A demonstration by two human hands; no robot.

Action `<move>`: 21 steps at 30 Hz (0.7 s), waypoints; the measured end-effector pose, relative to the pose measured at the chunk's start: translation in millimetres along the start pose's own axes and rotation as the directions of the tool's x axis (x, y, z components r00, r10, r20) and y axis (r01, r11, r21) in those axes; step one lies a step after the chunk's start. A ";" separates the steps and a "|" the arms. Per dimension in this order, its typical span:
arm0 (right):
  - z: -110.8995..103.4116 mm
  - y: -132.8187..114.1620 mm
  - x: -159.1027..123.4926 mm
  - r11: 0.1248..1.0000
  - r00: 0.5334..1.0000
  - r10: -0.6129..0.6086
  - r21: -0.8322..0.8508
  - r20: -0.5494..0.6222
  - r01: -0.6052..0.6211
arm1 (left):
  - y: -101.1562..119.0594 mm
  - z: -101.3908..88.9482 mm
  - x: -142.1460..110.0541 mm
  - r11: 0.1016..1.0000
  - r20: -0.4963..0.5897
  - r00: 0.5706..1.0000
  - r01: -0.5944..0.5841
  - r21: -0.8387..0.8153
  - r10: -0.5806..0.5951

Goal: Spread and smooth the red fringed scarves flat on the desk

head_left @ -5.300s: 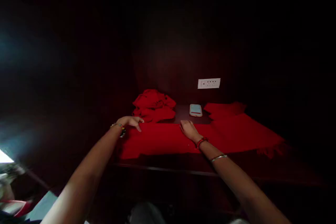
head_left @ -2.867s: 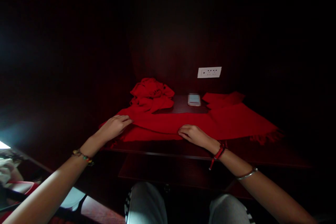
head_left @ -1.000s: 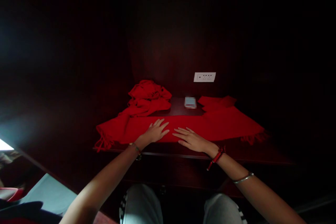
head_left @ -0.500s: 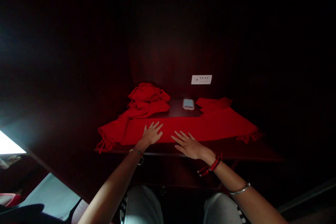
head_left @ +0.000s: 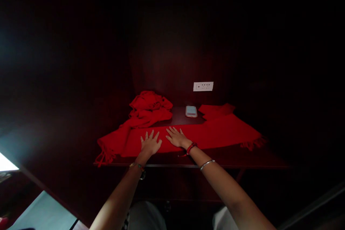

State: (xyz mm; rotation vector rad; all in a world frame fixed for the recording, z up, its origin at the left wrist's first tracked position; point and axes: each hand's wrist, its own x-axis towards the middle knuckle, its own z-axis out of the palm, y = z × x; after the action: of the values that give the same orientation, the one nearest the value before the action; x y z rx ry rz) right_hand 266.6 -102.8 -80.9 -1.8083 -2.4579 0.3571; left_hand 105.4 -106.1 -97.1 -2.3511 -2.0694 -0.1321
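Observation:
A long red fringed scarf lies spread across the front of a dark wooden desk, its tasselled ends at left and right. My left hand rests flat on the scarf, fingers spread. Close beside it on the right, my right hand also lies on the cloth with fingers stretched out. Neither hand holds anything. Behind the scarf's left part sits a crumpled heap of red cloth; whether it joins the scarf I cannot tell. Folded red cloth lies at the back right.
A phone-like device with a lit screen lies at the back of the desk. Above it, a white socket plate is set in the dark back wall. A dark panel stands on the left. My knees are under the desk.
My right hand has moved left and further onto the scarf, nearer my left hand. My left hand stays on the cloth. The view has shifted slightly.

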 end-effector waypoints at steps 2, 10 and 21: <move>2.0 20.4 0.4 0.998 0.997 0.069 -0.012 0.025 -0.069 | -1.3 0.6 1.8 1.000 0.010 1.000 -0.006 0.002 0.006; -8.4 87.0 -20.9 0.952 0.952 0.302 -0.029 -0.051 -0.303 | -1.8 -4.5 1.1 0.999 0.065 0.997 -0.043 -0.011 0.044; 5.7 32.4 16.6 1.000 0.999 0.019 -0.010 -0.029 -0.019 | -4.3 -0.3 2.5 0.999 0.016 0.999 -0.042 0.022 0.042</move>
State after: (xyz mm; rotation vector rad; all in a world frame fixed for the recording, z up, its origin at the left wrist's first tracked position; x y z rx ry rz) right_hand 290.6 -78.8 -95.1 -1.8284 -2.4295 0.3176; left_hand 101.4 -103.1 -96.8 -2.3887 -2.0154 -0.0897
